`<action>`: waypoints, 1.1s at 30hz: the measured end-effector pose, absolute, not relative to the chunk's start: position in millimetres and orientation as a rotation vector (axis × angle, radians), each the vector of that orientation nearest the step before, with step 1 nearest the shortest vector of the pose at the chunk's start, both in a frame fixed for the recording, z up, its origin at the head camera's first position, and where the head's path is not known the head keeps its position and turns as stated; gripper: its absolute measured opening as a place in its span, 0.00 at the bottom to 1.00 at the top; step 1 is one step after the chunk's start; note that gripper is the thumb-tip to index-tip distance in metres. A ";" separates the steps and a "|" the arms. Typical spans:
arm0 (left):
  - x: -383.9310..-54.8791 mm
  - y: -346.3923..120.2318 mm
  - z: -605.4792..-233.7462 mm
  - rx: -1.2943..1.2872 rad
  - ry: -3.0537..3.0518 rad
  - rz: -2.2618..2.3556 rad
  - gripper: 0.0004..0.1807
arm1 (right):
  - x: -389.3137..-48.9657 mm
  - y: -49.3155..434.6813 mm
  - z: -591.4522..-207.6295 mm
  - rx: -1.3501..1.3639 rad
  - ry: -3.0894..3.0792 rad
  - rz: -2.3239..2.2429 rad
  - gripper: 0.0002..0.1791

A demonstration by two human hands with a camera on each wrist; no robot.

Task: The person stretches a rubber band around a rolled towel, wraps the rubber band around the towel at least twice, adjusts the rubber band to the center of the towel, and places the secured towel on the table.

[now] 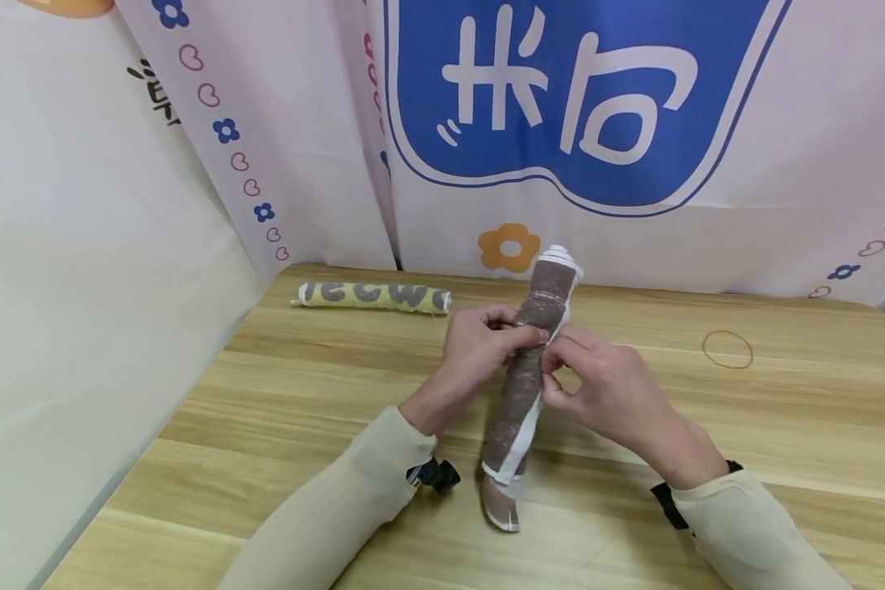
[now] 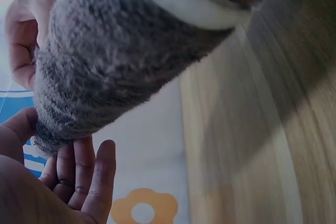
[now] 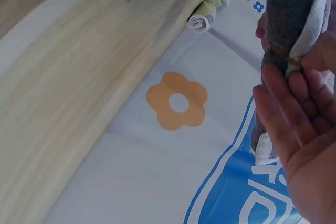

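Observation:
In the head view a rolled brown towel (image 1: 525, 392) with a white edge is held up at a slant over the middle of the table. My left hand (image 1: 479, 344) grips it around the middle, thumb on the near face and fingers behind. On the roll's right side my right hand (image 1: 597, 377) has thumb and fingertips pinched together at the white edge. The right wrist view shows a thin yellowish rubber band (image 3: 286, 57) across the roll, running to the right thumb and fingers. The roll's lower end hangs loose in a small flap.
A second rolled towel, yellow-green with grey letters (image 1: 376, 297), lies at the table's back left. A loose rubber band (image 1: 727, 349) lies on the wooden table (image 1: 796, 426) at the right. A printed cloth (image 1: 442, 221) hangs behind the back edge.

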State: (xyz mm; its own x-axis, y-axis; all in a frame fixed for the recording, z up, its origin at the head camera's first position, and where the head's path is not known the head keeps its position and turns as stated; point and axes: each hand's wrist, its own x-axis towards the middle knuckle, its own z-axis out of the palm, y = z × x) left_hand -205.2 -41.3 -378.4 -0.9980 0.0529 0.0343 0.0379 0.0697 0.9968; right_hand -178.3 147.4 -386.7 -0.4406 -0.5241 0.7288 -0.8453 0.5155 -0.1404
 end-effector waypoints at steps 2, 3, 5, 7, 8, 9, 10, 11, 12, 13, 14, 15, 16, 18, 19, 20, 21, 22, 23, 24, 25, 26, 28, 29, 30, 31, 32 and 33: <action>-206.1 -42.0 -378.4 0.093 2.291 2.132 0.10 | -179.1 147.9 -387.1 1.135 -2.112 0.662 0.12; -206.5 -42.5 -378.0 0.089 2.279 2.140 0.10 | -179.7 148.4 -387.1 1.137 -2.110 0.669 0.12; -206.9 -43.7 -377.2 0.094 2.241 2.174 0.10 | -180.6 149.8 -387.2 1.120 -2.120 0.713 0.13; -207.4 -45.0 -376.3 0.097 2.205 2.209 0.11 | -181.3 151.0 -387.4 1.072 -2.145 0.776 0.13; -207.2 -45.5 -375.5 0.092 2.185 2.227 0.12 | -181.4 151.2 -387.4 1.040 -2.163 0.813 0.13; -207.2 -46.1 -374.9 0.089 2.170 2.241 0.12 | -180.9 151.1 -387.4 1.001 -2.184 0.853 0.13; -207.2 -46.3 -374.6 0.083 2.162 2.255 0.12 | -180.3 150.4 -387.3 0.958 -2.204 0.894 0.13; -207.3 -46.3 -374.4 0.069 2.159 2.263 0.12 | -179.2 149.8 -386.9 0.908 -2.237 0.932 0.12; -207.4 -46.1 -374.2 0.053 2.161 2.275 0.13 | -177.9 148.9 -386.2 0.856 -2.276 0.980 0.11; -207.2 -45.6 -374.0 0.039 2.162 2.287 0.13 | -176.4 147.8 -385.3 0.806 -2.317 1.033 0.10; -207.2 -45.0 -374.1 0.032 2.160 2.302 0.13 | -175.0 146.7 -384.2 0.755 -2.361 1.092 0.11; -207.4 -44.3 -374.4 0.031 2.161 2.318 0.12 | -173.8 145.5 -383.3 0.704 -2.404 1.147 0.12; -207.4 -43.5 -374.8 0.030 2.163 2.335 0.12 | -172.8 144.5 -382.2 0.659 -2.444 1.199 0.16; -206.7 -42.1 -375.0 0.037 2.161 2.366 0.12 | -171.4 142.9 -380.9 0.586 -2.512 1.285 0.23; -206.7 -40.7 -374.7 0.049 2.158 2.376 0.12 | -170.8 142.9 -380.4 0.563 -2.530 1.306 0.25; -206.5 -39.4 -374.1 0.058 2.153 2.386 0.12 | -170.4 143.0 -380.1 0.543 -2.544 1.315 0.27; -206.4 -38.4 -373.5 0.064 2.148 2.394 0.12 | -170.1 143.2 -380.1 0.529 -2.552 1.313 0.28; -206.3 -37.5 -373.0 0.070 2.139 2.400 0.12 | -169.9 143.6 -380.0 0.516 -2.554 1.309 0.28; -206.2 -36.8 -372.5 0.077 2.129 2.407 0.12 | -169.8 144.0 -380.0 0.506 -2.553 1.300 0.28; -206.1 -36.2 -372.0 0.085 2.115 2.413 0.12 | -169.8 144.4 -380.0 0.495 -2.547 1.295 0.28; -206.0 -35.8 -371.5 0.095 2.103 2.416 0.12 | -169.7 144.9 -380.0 0.484 -2.540 1.290 0.27; -205.8 -35.7 -371.3 0.104 2.091 2.421 0.13 | -169.9 145.1 -380.0 0.478 -2.532 1.296 0.27; -205.6 -36.5 -372.0 0.106 2.072 2.432 0.13 | -170.7 144.9 -380.1 0.478 -2.523 1.309 0.26; -205.4 -37.0 -372.4 0.102 2.067 2.433 0.13 | -171.0 144.7 -380.2 0.478 -2.521 1.312 0.25; -205.3 -37.6 -373.0 0.097 2.064 2.432 0.14 | -171.2 144.6 -380.2 0.479 -2.519 1.316 0.25; -205.3 -38.2 -373.7 0.090 2.063 2.428 0.13 | -171.5 144.6 -380.2 0.482 -2.517 1.317 0.24; -205.5 -38.7 -374.5 0.083 2.063 2.423 0.13 | -171.9 144.6 -380.5 0.483 -2.518 1.316 0.23; -205.8 -39.0 -375.2 0.079 2.067 2.413 0.13 | -171.9 145.0 -380.6 0.481 -2.520 1.300 0.23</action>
State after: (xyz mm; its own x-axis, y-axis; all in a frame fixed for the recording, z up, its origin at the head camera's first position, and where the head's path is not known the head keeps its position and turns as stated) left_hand -205.8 -39.0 -375.2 -0.9981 0.0051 0.0614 0.0599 -0.1538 0.9863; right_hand -171.9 145.0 -380.6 -0.9100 -0.1692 0.3785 -0.4065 0.5435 -0.7344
